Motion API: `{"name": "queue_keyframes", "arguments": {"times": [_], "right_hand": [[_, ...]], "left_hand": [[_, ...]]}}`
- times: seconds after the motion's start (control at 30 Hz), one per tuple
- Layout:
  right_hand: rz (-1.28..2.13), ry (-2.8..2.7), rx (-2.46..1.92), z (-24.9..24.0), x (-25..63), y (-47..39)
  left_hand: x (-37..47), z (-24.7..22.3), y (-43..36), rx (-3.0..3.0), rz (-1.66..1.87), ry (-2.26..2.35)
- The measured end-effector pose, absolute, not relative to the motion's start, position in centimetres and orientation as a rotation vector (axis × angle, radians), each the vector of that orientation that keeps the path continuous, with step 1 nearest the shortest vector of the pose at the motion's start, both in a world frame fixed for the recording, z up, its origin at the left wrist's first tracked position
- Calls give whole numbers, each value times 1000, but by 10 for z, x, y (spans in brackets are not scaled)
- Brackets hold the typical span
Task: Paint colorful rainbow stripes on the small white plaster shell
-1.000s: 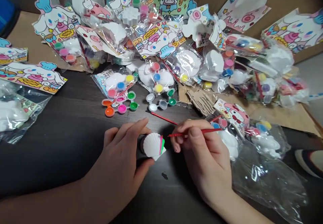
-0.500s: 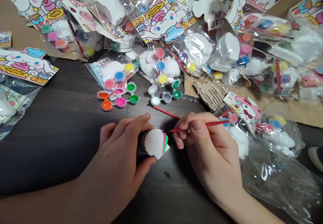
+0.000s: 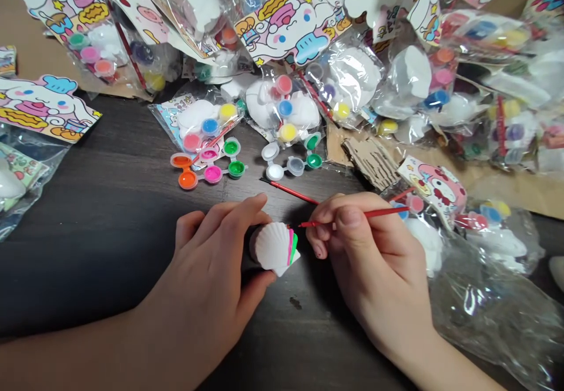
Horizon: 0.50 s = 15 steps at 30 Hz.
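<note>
your left hand [image 3: 211,273] is wrapped round a white shell [image 3: 273,247]; your fingers lie over its top and your thumb sits under it, so it is clamped in your grip; the shell sits low on the dark table [image 3: 110,232], right in the middle, between your two hands; its right edge has thin stripes of pink, orange and green.

your right hand [image 3: 365,250] pinches a red brush [image 3: 352,218]; your thumb and first fingers are pressed together on the stick; the tip of the brush is just beside the striped edge of the shell; i cannot tell if it is touching.

the shell looks like plaster; it is likely hard and light, and it may chip or crack if it drops; the bare white part looks dry and a bit chalky, so it should not slip much; hold it by the white back and sides, away from the stripes, for the paint there may be wet and could smear.

the brush is thin and light; hold it near the tip end, as you do now.

a second brush [image 3: 288,191] lies on the table just behind your hands; past it sit open paint pots [image 3: 207,165] in orange, pink and green, and a nearly bare pot strip [image 3: 288,162]; many clear bags [image 3: 282,109] with white shapes and little pots are piled at the back; one more bag [image 3: 480,309] lies by your right wrist.
</note>
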State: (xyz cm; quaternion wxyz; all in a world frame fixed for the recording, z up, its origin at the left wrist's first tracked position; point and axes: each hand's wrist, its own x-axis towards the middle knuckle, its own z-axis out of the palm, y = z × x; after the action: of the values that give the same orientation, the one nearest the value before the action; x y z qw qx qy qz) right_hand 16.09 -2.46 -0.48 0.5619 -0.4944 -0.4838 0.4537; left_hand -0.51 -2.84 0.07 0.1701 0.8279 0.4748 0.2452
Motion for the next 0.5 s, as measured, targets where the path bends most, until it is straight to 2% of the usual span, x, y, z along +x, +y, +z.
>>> {"name": "queue_keyframes", "arguments": {"times": [0.5], "right_hand": [[1068, -1141, -1167, -3, 161, -24]], "left_hand": [[-5, 1, -29, 2328, 652, 1351]]}}
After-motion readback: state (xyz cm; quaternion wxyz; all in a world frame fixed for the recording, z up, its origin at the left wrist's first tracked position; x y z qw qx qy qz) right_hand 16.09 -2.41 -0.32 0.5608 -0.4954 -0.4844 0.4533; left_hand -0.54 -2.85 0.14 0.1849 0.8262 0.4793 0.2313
